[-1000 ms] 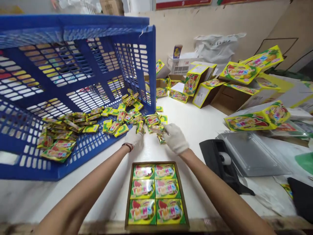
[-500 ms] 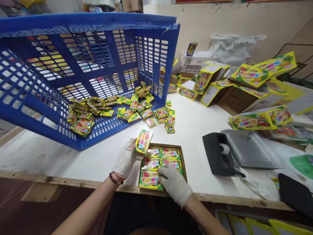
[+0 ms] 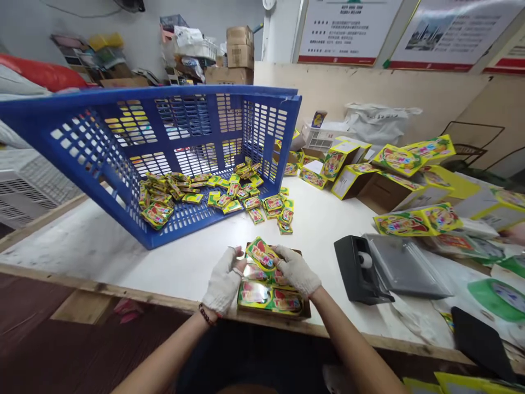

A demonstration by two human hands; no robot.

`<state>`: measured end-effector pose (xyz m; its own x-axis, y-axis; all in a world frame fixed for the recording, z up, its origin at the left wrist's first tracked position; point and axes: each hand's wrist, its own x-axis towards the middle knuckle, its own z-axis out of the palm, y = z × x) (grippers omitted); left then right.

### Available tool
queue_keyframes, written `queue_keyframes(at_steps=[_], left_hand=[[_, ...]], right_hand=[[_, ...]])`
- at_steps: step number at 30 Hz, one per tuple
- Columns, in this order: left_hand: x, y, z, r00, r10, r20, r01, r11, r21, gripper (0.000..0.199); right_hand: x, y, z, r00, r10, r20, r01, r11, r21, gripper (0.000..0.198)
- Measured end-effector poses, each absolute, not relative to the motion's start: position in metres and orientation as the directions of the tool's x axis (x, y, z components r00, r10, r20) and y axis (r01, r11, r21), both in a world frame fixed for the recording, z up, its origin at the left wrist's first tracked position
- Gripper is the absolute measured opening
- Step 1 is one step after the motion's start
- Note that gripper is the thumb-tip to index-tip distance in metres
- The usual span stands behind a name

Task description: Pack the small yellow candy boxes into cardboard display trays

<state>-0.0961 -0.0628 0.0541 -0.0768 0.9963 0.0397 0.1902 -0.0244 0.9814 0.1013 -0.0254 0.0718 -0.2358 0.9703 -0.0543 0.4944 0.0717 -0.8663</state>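
A shallow brown cardboard tray (image 3: pixel 307 314) sits at the table's front edge, holding flat yellow-green packs printed with fruit (image 3: pixel 255 295). Above its far part, one tilted fruit-printed pack (image 3: pixel 261 253) is gripped at its right side by my right hand (image 3: pixel 298 271), in a white glove with bare fingertips. My left hand (image 3: pixel 222 282), gloved the same way, is beside the tray's left side; its thumb and fingers are apart, and no pack shows between them. Several loose packs (image 3: pixel 158 214) lie inside a tipped blue plastic crate (image 3: pixel 164 241), and more spill onto the table by its opening.
On the right stand a black tape dispenser (image 3: pixel 355 268), a stack of clear plastic sheets (image 3: pixel 404 265) and a black flat object (image 3: pixel 478 334). Behind them, yellow printed cartons (image 3: pixel 404 221) are piled up. A wooden strip (image 3: pixel 164 300) edges the white table.
The pack that was in my left hand is now in my right hand over the tray. A pack now fills the tray's near right place. The camera view has tilted upward.
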Motion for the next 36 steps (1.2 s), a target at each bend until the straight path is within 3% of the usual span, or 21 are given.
queue_keyframes(at_steps=[2, 5, 11, 17, 21, 24, 27, 29, 31, 33, 36], left_hand=[[-0.118, -0.049, 0.050, -0.179, 0.978, 0.109, 0.386, -0.032, 0.922, 0.041], [-0.147, -0.017, 0.047, -0.235, 0.961, 0.146, 0.508, -0.007, 0.861, 0.034], [-0.169, 0.088, 0.051, -0.312, 0.933, 0.178, 0.642, 0.070, 0.763, 0.032], [-0.181, 0.178, 0.053, -0.390, 0.920, 0.030, 0.626, 0.241, 0.742, 0.037], [-0.172, 0.172, 0.050, -0.313, 0.949, -0.045, 0.528, 0.213, 0.822, 0.035], [-0.144, 0.123, 0.053, -0.162, 0.982, -0.094, 0.379, 0.150, 0.913, 0.043], [-0.108, 0.056, 0.058, 0.048, 0.990, -0.133, 0.163, 0.123, 0.979, 0.053], [-0.092, 0.018, 0.059, 0.283, 0.942, -0.178, -0.162, 0.230, 0.960, 0.054], [-0.088, -0.005, 0.058, 0.360, 0.910, -0.205, -0.220, 0.296, 0.930, 0.054], [-0.095, -0.015, 0.055, 0.233, 0.956, -0.178, -0.043, 0.193, 0.980, 0.049], [-0.110, -0.015, 0.050, -0.028, 0.996, 0.085, 0.297, -0.073, 0.952, 0.039]], right_hand=[[0.107, -0.014, 0.071, -0.253, 0.957, -0.139, 0.628, 0.053, -0.777, 0.030], [0.104, -0.005, 0.060, -0.340, 0.917, -0.207, 0.698, 0.098, -0.709, 0.024], [0.081, -0.007, 0.033, -0.332, 0.938, -0.103, 0.773, 0.208, -0.599, 0.014], [0.086, -0.014, 0.030, -0.314, 0.940, -0.134, 0.735, 0.152, -0.660, 0.013], [0.092, -0.010, 0.038, -0.132, 0.991, 0.007, 0.605, 0.086, -0.792, 0.021], [0.086, 0.003, 0.049, -0.003, 0.999, 0.035, 0.477, 0.032, -0.878, 0.029], [0.069, 0.016, 0.062, -0.058, 0.998, -0.021, 0.271, -0.005, -0.963, 0.037], [0.062, 0.020, 0.070, -0.126, 0.991, -0.052, 0.144, -0.034, -0.989, 0.040], [0.064, 0.021, 0.077, -0.146, 0.987, -0.060, 0.144, -0.039, -0.989, 0.037], [0.075, 0.023, 0.081, -0.156, 0.987, -0.047, 0.264, -0.004, -0.965, 0.030], [0.094, 0.026, 0.078, -0.244, 0.961, -0.131, 0.463, -0.003, -0.886, 0.030]])
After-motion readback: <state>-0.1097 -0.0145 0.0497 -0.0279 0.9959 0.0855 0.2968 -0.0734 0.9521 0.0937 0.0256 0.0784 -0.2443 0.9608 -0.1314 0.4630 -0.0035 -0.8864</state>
